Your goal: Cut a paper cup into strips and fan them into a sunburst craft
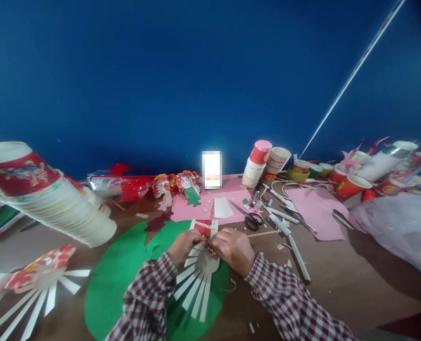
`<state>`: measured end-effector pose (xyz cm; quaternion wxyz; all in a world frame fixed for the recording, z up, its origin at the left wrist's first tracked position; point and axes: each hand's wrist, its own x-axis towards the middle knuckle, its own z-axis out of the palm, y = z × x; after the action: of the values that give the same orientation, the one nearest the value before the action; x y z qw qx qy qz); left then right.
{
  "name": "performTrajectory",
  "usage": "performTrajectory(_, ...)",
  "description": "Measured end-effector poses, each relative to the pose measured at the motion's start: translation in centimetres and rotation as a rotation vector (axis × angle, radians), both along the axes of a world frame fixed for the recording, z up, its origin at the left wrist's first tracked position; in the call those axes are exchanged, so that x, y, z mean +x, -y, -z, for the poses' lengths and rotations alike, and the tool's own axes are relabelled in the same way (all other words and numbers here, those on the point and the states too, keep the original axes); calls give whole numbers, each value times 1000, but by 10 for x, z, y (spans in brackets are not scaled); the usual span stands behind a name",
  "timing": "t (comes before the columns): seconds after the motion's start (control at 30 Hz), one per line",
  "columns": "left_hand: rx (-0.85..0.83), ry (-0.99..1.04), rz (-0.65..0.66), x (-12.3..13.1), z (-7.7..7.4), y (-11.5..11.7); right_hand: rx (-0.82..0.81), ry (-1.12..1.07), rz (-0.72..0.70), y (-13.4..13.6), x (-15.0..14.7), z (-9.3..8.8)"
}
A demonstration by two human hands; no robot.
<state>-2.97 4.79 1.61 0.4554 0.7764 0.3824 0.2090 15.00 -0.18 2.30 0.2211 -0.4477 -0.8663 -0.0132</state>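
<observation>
Both my hands meet over a paper cup cut into white strips that fan out toward me. My left hand pinches its upper left edge with closed fingers. On the other side my right hand is closed on the cup near its round base. A red and white printed part of paper sticks out beyond my fingertips. Beneath lies a green paper sheet. Black-handled scissors rest just past my right hand, on pink paper. Another cup cut into strips lies at the left.
A tall stack of paper cups leans at the left. More stacked cups stand at the back. A utility knife, pink paper and a plastic bag lie to the right. Decorated paper figures sit behind my hands.
</observation>
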Motion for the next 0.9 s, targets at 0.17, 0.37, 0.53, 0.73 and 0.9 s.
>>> performTrajectory(0.17, -59, 39, -44, -4, 4, -5, 83, -168, 4, 0, 1, -7)
performTrajectory(0.37, -124, 48, -165, -7, 1, -5, 155, -419, 24, 8, 1, -6)
performTrajectory(0.53, -156, 51, -163, -9, -6, -5, 53, -519, 99, 13, -7, -3)
performTrajectory(0.73, -267, 141, -200, -12, -5, -6, -52, -416, 191, 11, -7, -3)
performTrajectory(0.9, -393, 244, -240, -14, -3, -6, -101, -420, 202, 9, -10, 1)
